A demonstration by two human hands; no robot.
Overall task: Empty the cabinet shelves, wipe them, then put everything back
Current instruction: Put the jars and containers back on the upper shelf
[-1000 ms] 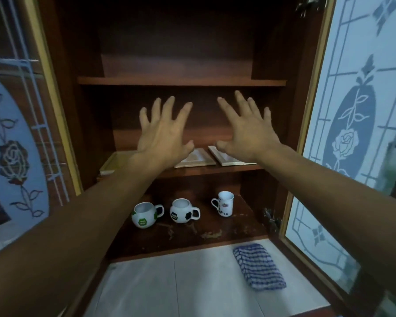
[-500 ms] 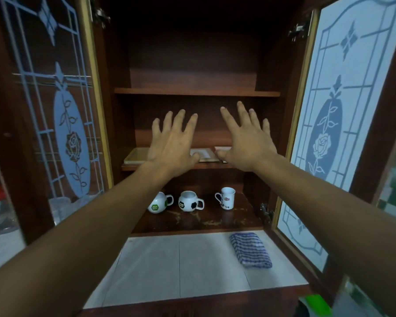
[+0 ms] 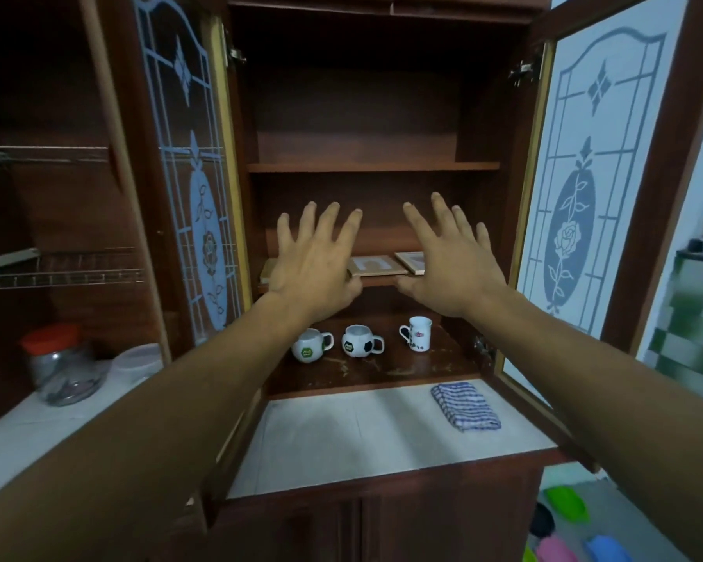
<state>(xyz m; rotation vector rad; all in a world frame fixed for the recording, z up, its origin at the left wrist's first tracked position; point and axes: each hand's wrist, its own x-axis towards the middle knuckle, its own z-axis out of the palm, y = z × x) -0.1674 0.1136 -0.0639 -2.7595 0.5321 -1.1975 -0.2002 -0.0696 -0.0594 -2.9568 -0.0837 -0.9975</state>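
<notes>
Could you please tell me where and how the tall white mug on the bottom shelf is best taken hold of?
Probably by its handle: the tall white mug stands upright with the loop pointing left, toward the football mug, with a gap between them. Come in from the open front, slightly from the left, and take the loop.
</notes>
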